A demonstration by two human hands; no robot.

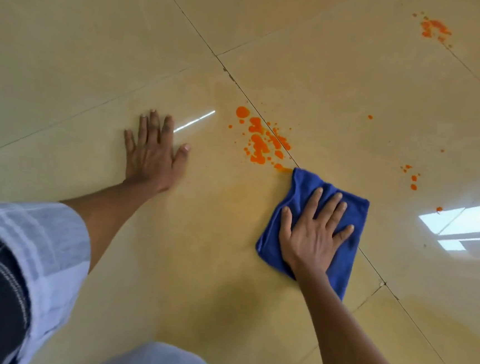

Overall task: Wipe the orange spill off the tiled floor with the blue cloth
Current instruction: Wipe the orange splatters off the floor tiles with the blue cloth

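A folded blue cloth (343,217) lies flat on a glossy beige tiled floor (70,51), right of the middle of the view, straddling a grout line (371,264) that runs diagonally from the top left down to the right. The right hand (314,234) presses down on the cloth with straight, spread fingers. The cloth's far corner touches the near end of the main orange spill (261,144), a cluster of bright blots and droplets lying along the same grout line. Smaller orange spots (413,179) sit well apart to the right, and another orange patch (433,28) lies near the top right corner of the view. A faint yellowish smear tints the tile around and in front of the cloth. The left hand (154,154) rests flat on the bare floor, fingers extended, well apart from the cloth and left of the spill. A light checked sleeve (39,237) covers the left upper arm.
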